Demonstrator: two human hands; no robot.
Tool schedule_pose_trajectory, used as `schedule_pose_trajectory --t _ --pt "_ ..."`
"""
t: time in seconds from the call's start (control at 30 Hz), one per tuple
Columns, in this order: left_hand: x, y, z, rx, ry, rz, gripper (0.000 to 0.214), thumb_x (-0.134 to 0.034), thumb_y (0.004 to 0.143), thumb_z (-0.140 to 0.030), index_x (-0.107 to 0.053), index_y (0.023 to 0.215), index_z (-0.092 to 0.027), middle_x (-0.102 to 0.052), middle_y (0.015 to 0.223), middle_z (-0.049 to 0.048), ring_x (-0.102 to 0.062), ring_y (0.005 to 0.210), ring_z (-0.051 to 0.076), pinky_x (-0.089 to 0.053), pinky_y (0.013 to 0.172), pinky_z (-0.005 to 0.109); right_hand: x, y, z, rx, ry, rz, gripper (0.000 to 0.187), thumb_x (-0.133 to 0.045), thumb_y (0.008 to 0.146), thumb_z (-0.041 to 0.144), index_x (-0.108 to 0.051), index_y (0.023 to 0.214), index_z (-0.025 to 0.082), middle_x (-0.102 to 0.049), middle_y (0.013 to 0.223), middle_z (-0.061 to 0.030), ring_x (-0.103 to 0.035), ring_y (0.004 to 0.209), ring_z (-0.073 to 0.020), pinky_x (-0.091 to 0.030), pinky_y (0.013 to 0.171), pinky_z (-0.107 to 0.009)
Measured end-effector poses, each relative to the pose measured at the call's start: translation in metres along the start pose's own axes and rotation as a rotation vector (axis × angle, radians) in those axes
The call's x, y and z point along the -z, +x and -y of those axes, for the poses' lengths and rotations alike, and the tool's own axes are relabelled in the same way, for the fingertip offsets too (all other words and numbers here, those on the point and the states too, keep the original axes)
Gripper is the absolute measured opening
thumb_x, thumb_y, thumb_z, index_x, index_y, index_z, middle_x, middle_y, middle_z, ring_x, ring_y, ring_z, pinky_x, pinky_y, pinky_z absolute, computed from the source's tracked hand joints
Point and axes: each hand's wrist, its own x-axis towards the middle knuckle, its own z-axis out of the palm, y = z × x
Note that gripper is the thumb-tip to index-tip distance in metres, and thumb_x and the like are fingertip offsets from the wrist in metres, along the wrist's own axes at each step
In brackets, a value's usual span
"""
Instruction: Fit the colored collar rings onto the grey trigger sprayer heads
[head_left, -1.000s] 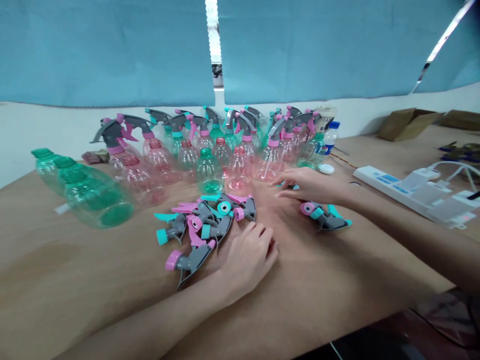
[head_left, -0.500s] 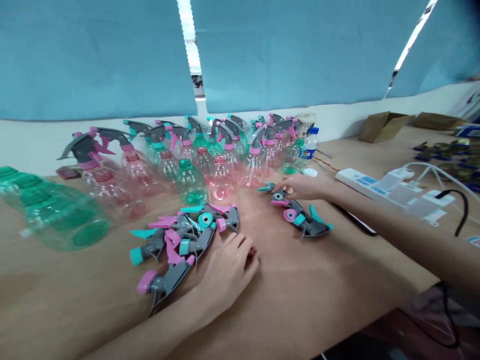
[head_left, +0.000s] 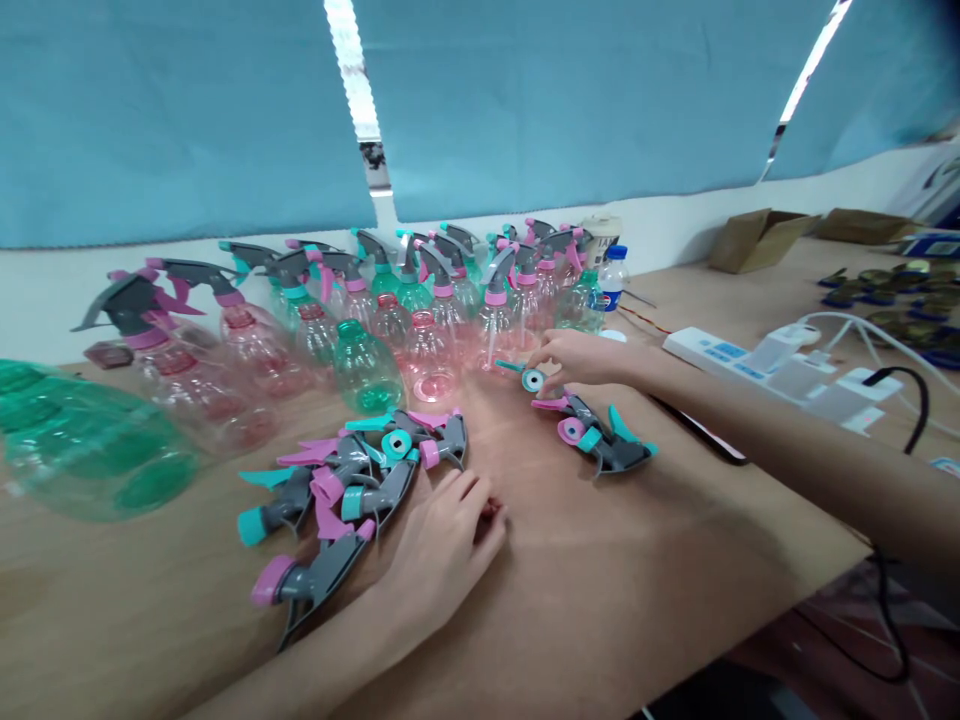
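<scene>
My right hand (head_left: 576,358) grips a grey spray head with a teal cap (head_left: 529,377), lifted just off the brown table (head_left: 615,590). Right below it lie a few more spray heads (head_left: 600,440) in grey, pink and teal. My left hand (head_left: 442,550) rests palm down on the table with its fingers curled loosely, holding nothing, beside a pile of several spray heads (head_left: 352,480). Behind both hands stand several clear pink and green bottles (head_left: 420,320), many with spray heads on. One open green bottle (head_left: 365,365) stands at the front of the group.
Large green bottles (head_left: 82,440) lie on their sides at the far left. A small water bottle (head_left: 613,280) stands behind the group. A white power strip (head_left: 780,365) with plugs and cables lies at right, cardboard boxes (head_left: 757,238) beyond it. Blue curtains hang behind.
My right hand has closed on a teal-capped spray head and raised it from the small group at right. My left hand has stayed put. The view has shifted.
</scene>
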Motion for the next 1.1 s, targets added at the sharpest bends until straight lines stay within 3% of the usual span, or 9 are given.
schedule_pose_trajectory --t 0.3,0.4,0.5,0.57,0.63,0.73,0.9,1.0,1.1 --pt "0.002 0.0 0.0 0.002 -0.005 0.012 0.01 -0.046 0.086 -0.016 -0.054 0.08 -0.018 -0.056 0.081 0.0024 -0.052 0.073 0.018 -0.042 0.06 0.029 0.042 -0.019 0.023 -0.005 0.103 -0.189 0.033 -0.063 0.079 0.043 -0.069 0.089 0.012 -0.061 0.095 -0.0102 -0.058 0.078 -0.0182 -0.041 0.069 -0.029" --pt "0.001 -0.001 0.0 0.012 -0.015 0.012 0.01 -0.046 0.087 -0.017 -0.055 0.08 -0.018 -0.056 0.081 0.0026 -0.052 0.075 0.019 -0.043 0.063 0.03 0.044 -0.025 0.039 0.036 0.166 -0.225 0.034 -0.061 0.08 0.046 -0.067 0.083 0.013 -0.06 0.09 -0.0081 -0.057 0.073 -0.0157 -0.04 0.064 -0.026" --pt "0.001 -0.002 0.0 0.016 -0.056 -0.015 0.01 -0.047 0.087 -0.017 -0.054 0.08 -0.018 -0.055 0.08 0.0022 -0.053 0.074 0.018 -0.042 0.063 0.029 0.026 -0.029 0.061 0.103 0.116 -0.141 0.031 -0.063 0.079 0.046 -0.066 0.079 0.015 -0.06 0.085 -0.0064 -0.056 0.073 -0.0166 -0.038 0.06 -0.026" --pt "0.002 -0.002 0.0 -0.011 -0.097 -0.049 0.01 -0.046 0.088 -0.017 -0.053 0.081 -0.018 -0.054 0.077 0.0008 -0.052 0.069 0.016 -0.041 0.061 0.027 0.006 -0.031 0.078 0.143 0.079 -0.042 0.027 -0.067 0.077 0.042 -0.067 0.085 0.017 -0.061 0.088 -0.0075 -0.057 0.077 -0.0193 -0.04 0.062 -0.027" --pt "0.002 -0.003 0.0 -0.066 -0.143 -0.075 0.01 -0.045 0.089 -0.016 -0.053 0.083 -0.018 -0.052 0.075 -0.0008 -0.05 0.064 0.013 -0.04 0.059 0.025 -0.016 -0.035 0.094 0.218 0.049 -0.023 0.027 -0.07 0.075 0.035 -0.066 0.095 0.018 -0.06 0.096 -0.0092 -0.056 0.085 -0.0217 -0.043 0.068 -0.03" --pt "0.002 -0.005 0.0 -0.141 -0.18 -0.1 0.01 -0.045 0.089 -0.016 -0.054 0.086 -0.019 -0.05 0.072 -0.0021 -0.048 0.059 0.012 -0.038 0.057 0.023 -0.04 -0.041 0.108 0.199 0.048 -0.137 0.023 -0.066 0.08 0.028 -0.063 0.098 0.015 -0.059 0.1 -0.0118 -0.053 0.095 -0.0247 -0.046 0.077 -0.035" --pt "0.001 -0.007 0.0 -0.176 -0.194 -0.134 0.011 -0.045 0.09 -0.018 -0.055 0.084 -0.019 -0.05 0.07 -0.0021 -0.047 0.058 0.011 -0.038 0.056 0.023 -0.062 -0.051 0.108 0.149 0.216 -0.289 0.025 -0.064 0.081 0.028 -0.059 0.103 0.018 -0.054 0.114 -0.013 -0.049 0.106 -0.0272 -0.047 0.085 -0.043" --pt "0.002 -0.008 0.001 -0.111 -0.209 -0.157 0.011 -0.044 0.091 -0.019 -0.054 0.089 -0.02 -0.052 0.074 -0.0014 -0.05 0.062 0.012 -0.04 0.058 0.024 -0.074 -0.056 0.108 0.153 0.349 -0.357 0.031 -0.063 0.082 0.027 -0.055 0.111 0.02 -0.046 0.129 -0.0146 -0.045 0.119 -0.0287 -0.045 0.093 -0.047" --pt "0.001 -0.007 0.002 0.039 -0.279 -0.228 0.009 -0.047 0.091 -0.023 -0.051 0.1 -0.021 -0.054 0.084 0.0003 -0.054 0.071 0.014 -0.044 0.063 0.027 -0.081 -0.061 0.113 0.168 0.491 -0.38 0.031 -0.061 0.083 0.027 -0.053 0.113 0.021 -0.043 0.134 -0.0141 -0.044 0.125 -0.0276 -0.043 0.097 -0.046"
